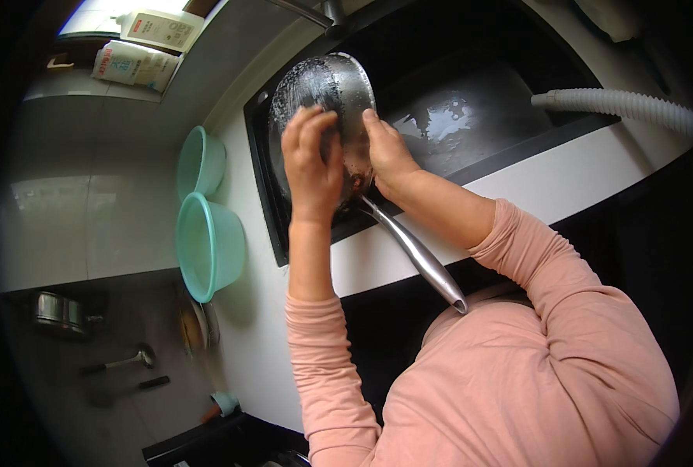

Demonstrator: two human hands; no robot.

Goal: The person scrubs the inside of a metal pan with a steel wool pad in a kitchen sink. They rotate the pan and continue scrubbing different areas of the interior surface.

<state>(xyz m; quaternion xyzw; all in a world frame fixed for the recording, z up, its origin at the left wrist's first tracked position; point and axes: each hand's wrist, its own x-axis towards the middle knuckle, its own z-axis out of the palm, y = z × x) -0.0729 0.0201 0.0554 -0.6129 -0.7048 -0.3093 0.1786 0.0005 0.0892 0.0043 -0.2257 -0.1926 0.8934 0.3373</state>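
Note:
A metal pan (355,96) is tilted up on its side over the black sink (486,105), with its dark, wet outer face towards me. Streaks and specks like suds cover that face, and brown burnt residue shows near the handle joint. Its long steel handle (419,257) slants down to my clothing. My right hand (392,149) grips the pan's rim on the right side. Against the dark face lies my left hand (312,160), fingers bent; whether something is under them is hidden.
Two mint-green basins (224,251) stand on the white counter (264,327) at left. A ribbed hose (620,105) reaches over the sink from the right, and a faucet (332,17) stands behind. A bottle (162,29) and a bag (136,64) sit on the sill. A ladle (130,359) hangs lower left.

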